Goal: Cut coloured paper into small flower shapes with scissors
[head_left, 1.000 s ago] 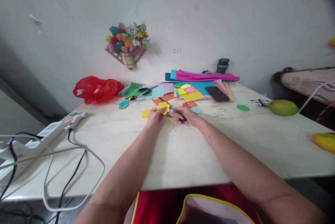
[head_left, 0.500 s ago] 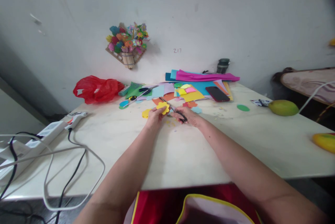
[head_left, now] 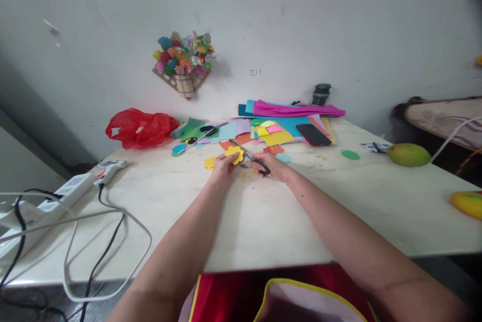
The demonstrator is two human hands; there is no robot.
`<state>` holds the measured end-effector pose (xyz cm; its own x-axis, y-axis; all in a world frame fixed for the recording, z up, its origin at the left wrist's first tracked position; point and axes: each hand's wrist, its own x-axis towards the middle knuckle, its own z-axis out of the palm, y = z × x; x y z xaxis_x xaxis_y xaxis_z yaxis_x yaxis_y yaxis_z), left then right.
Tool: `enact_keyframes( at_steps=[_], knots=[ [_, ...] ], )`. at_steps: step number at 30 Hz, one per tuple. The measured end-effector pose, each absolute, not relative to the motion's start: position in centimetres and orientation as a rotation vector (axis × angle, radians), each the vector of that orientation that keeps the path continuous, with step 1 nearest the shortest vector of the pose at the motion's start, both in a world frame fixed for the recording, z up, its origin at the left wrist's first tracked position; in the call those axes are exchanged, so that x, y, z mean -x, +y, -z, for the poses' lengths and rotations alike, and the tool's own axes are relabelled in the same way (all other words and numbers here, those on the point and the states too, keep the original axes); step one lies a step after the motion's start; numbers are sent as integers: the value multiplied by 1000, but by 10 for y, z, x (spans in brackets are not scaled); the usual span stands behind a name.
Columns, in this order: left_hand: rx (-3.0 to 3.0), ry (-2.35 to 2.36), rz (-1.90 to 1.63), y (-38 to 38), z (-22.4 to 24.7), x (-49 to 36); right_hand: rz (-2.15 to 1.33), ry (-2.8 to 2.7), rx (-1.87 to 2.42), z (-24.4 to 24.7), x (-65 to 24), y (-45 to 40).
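Note:
Between the thumb and fingers of my left hand (head_left: 223,166) is a yellow flower cutout (head_left: 236,153) with a scalloped edge. My right hand (head_left: 271,167) is closed round the black handles of a pair of scissors (head_left: 246,152), whose blades point up and left, at the cutout's right edge. Another yellow cutout (head_left: 210,162) lies just left of my left hand. Beyond my right hand are orange and red flower cutouts (head_left: 276,149) and a light blue cutout (head_left: 284,157). Small yellow scraps lie on the table below the scissors.
Coloured sheets (head_left: 297,126) and a phone (head_left: 313,134) lie at the back. A second pair of scissors (head_left: 211,129) rests near a red plastic bag (head_left: 141,128). Left stands a power strip (head_left: 48,211) with cables. Green mango (head_left: 408,154) sits right, beside a green oval (head_left: 350,154).

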<state>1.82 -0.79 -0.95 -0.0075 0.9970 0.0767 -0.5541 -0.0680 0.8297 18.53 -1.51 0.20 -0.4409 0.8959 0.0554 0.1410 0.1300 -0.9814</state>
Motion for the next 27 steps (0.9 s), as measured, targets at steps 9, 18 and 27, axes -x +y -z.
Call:
enact_keyframes(
  at_steps=[9,18,27],
  knots=[
    [-824,712,-1472,-7,11,-17,-1391,-1713,1017,-4,-185,-17],
    [-816,723,-1466,-7,10,-16,-1397,-1721,1011,-1,-186,-14],
    [-810,728,-1470,-7,11,-15,-1423,-1725,1006,0,-189,-11]
  ],
)
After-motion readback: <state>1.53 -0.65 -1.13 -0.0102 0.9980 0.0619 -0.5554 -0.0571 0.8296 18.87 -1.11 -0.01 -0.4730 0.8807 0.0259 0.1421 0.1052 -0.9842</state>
